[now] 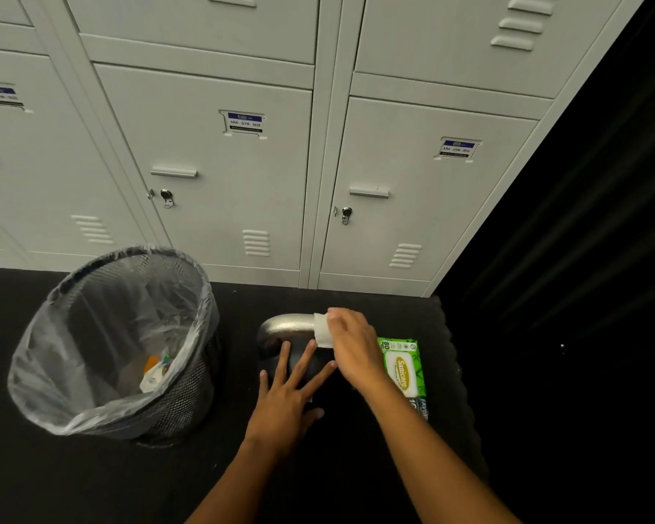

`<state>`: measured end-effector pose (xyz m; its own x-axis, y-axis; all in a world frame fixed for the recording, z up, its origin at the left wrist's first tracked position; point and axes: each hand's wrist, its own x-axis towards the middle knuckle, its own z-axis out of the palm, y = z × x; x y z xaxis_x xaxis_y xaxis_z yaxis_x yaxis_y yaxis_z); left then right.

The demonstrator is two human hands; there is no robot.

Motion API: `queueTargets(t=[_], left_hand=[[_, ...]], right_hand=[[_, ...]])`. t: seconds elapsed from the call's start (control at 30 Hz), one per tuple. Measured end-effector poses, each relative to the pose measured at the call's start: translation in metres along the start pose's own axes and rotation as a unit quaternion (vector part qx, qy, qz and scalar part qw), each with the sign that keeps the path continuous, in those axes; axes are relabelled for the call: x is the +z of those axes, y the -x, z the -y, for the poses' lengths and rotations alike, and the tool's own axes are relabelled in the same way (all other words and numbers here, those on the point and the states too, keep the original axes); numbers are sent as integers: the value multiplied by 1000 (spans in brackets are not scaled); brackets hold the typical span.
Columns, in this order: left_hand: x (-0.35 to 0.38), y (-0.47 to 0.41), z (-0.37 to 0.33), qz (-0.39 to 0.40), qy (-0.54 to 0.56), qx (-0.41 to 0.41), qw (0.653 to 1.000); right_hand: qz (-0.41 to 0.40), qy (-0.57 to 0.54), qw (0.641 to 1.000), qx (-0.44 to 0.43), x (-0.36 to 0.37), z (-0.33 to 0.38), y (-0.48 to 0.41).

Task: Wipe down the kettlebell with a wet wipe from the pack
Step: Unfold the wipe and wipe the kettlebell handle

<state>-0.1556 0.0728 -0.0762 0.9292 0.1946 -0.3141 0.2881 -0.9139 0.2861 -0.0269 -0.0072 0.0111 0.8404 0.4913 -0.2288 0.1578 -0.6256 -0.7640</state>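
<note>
One dark, rounded kettlebell with a silvery metal handle [286, 327] sits on the black floor mat [356, 467], near the mat's far edge by the foot of the grey metal lockers [212, 183]. My right hand [350, 344] is clenched around a folded white wet wipe [321, 330], pressing it over the right end of the handle, so I judge the handle is the part I am cleaning at this moment. My left hand [286, 395] lies flat and released, fingers spread, on the near side of the ball; it grasps nothing and seems there only to steady the weight against the push of the wipe.

Just beside the kettlebell on its right, toward the mat's right edge, lies the green pack of wet wipes [403, 368], partly hidden under my right wrist, within easy reach should I need another sheet. I cannot tell whether its flap is open. On the left stands a black mesh waste bin with a clear plastic liner [122, 342], some litter at its bottom, handy for dropping the used wipe. Much of the ball is under my hands or in shadow, and I judge it may not yet be wiped.
</note>
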Motion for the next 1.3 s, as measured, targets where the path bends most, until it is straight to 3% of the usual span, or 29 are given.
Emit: queueTargets(t=[0.13, 0.27, 0.4, 0.5, 0.6, 0.73, 0.8, 0.87, 0.93, 1.0, 1.07, 1.17, 1.23, 1.3], left_hand=[[1, 2, -6, -23, 24, -18, 999], [2, 1, -8, -41, 38, -18, 998], [5, 1, -8, -47, 48, -23, 998], [7, -2, -6, -37, 43, -28, 998], [13, -6, -4, -50, 34, -24, 998], [18, -11, 4, -43, 3, -37, 998], [16, -11, 3, -43, 6, -36, 998], [17, -12, 0, -71, -9, -19, 997], [13, -11, -4, -47, 23, -14, 999], [8, -11, -5, -42, 28, -14, 999], [7, -10, -3, -28, 16, -14, 999], [7, -11, 0, -26, 1, -9, 1000], [7, -12, 1, -46, -27, -10, 999], [11, -11, 6, -14, -23, -52, 998]], right_hand=[[-41, -108, 993, -33, 13, -38, 22], [-16, -241, 968, 67, 5, -46, 13], [54, -120, 979, 158, -13, -17, -16], [49, -18, 993, 102, -11, 2, -17], [-26, 24, 999, -15, 5, -8, 9], [-73, -86, 992, -62, 20, -37, 29], [-64, -149, 986, -31, 16, -44, 22], [-34, -209, 976, 40, 8, -41, 12], [-8, -261, 957, 127, -4, -30, 1], [31, -197, 959, 203, -16, -18, -13], [41, -97, 969, 225, -20, -4, -23], [9, -14, 985, 170, -7, 10, -24], [-54, -14, 995, 84, 8, 3, -9], [-108, -32, 994, 11, 19, -12, 13]])
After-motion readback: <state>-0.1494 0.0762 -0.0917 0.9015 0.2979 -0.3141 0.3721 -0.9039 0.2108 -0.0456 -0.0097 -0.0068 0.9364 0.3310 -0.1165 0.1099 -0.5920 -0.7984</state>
